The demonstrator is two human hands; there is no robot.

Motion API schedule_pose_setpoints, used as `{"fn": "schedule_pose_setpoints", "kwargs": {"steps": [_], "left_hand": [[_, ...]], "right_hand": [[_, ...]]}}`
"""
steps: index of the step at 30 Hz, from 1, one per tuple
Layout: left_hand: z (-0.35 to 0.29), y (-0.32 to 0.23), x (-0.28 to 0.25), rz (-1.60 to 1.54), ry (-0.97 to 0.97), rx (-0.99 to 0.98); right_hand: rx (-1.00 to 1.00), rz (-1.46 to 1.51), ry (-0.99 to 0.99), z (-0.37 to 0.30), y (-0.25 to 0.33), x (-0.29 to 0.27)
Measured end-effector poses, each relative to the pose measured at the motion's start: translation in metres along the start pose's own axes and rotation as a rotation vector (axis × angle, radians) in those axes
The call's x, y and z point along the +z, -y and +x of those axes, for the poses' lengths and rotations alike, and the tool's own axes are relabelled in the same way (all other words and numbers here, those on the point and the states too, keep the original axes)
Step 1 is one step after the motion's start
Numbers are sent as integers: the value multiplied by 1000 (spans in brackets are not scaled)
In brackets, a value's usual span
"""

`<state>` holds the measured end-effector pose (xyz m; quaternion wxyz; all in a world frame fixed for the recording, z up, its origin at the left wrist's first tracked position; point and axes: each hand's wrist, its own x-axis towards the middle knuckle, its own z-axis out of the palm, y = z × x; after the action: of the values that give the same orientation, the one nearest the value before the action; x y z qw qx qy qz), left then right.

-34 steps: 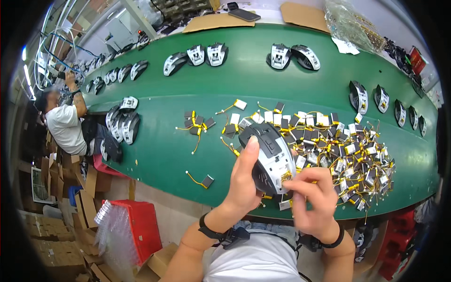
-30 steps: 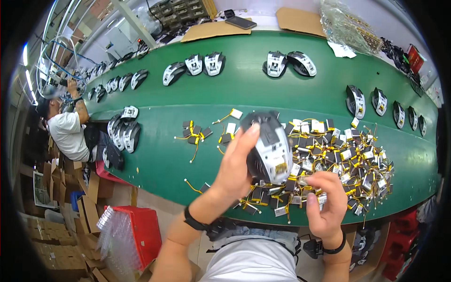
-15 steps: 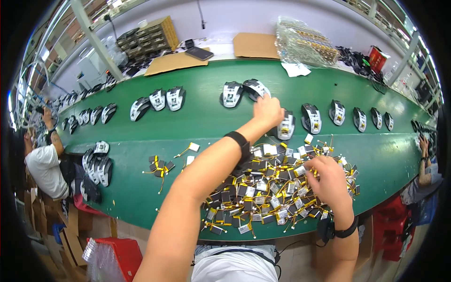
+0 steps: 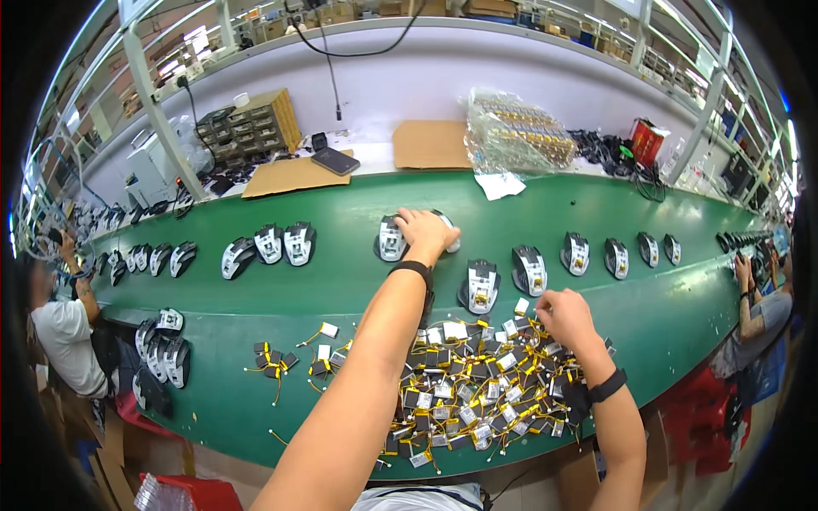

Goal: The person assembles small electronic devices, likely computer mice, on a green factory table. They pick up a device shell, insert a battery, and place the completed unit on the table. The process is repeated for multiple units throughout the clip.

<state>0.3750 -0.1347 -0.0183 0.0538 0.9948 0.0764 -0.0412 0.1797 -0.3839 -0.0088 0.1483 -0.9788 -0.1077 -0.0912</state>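
Green bench (image 4: 221, 332), mice beyond battery pile (image 4: 469, 413)

Left hand (image 4: 426, 230) palm-down past the pile, fingers part-spread over right mouse (image 4: 454, 246); can't tell if gripped. That mouse mostly covered, pale edge showing. Left mouse (image 4: 391, 243) beside it: white shell, dark sides. Third mouse (image 4: 482, 288), just beyond pile: white shell, black sides, yellow patch low on top. Right hand (image 4: 564, 319) over pile's far right edge, fingers curled; can't tell if holding anything.

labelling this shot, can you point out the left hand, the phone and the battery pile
left hand (image 4: 427, 231), head view, back of the hand
phone (image 4: 335, 160), head view, dark upper face
battery pile (image 4: 487, 393), head view, near its middle
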Motion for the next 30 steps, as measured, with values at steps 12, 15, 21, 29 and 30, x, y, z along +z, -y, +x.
{"fn": "schedule_pose_setpoints", "kwargs": {"steps": [12,15,21,29,30], "left_hand": [[-14,18,-11,-661,-439,576],[-71,40,-54,-1299,-111,676],[-204,104,-99,-1752,235,544],[-283,167,-66,-2244,446,374],[-290,174,-60,-2297,456,334]], "right_hand": [[203,1126,-207,-40,53,-48],[174,1179,-248,-53,72,-51],[3,1252,-40,-66,131,-57],[38,510,394,64,51,13],[89,509,366,71,53,14]]}}
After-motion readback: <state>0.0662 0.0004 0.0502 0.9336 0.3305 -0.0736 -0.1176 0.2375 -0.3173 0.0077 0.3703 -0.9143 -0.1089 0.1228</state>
